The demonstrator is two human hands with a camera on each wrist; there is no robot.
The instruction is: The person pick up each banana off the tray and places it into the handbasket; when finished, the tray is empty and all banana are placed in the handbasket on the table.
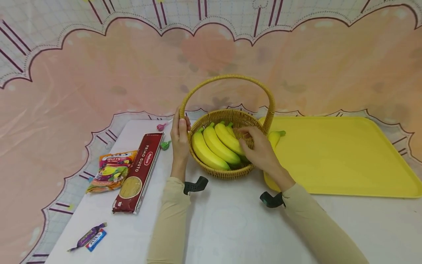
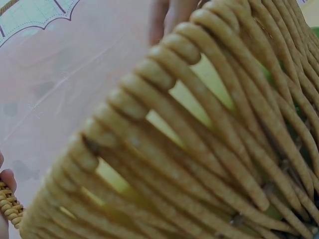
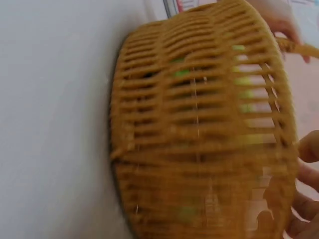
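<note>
A wicker basket (image 1: 227, 176) with a tall arched handle stands on the white table, with several yellow bananas (image 1: 211, 152) lying in it. My left hand (image 1: 180, 141) grips the handle's left foot at the rim; its fingers also show on the handle in the right wrist view. My right hand (image 1: 260, 150) is over the basket's right side, fingers loosely bent beside the rightmost banana, nothing visibly held. Whether it touches that banana is hard to tell. In the left wrist view, the woven wall (image 2: 189, 124) hides most of the fruit.
A yellow tray (image 1: 343, 157) lies at the right, with yellow fruit (image 1: 274, 138) at its left edge, partly behind my right hand. Leftward are a red spaghetti packet (image 1: 138, 174), a candy bag (image 1: 113, 170), lollipops (image 1: 165, 145) and two wrapped sweets (image 1: 88, 235).
</note>
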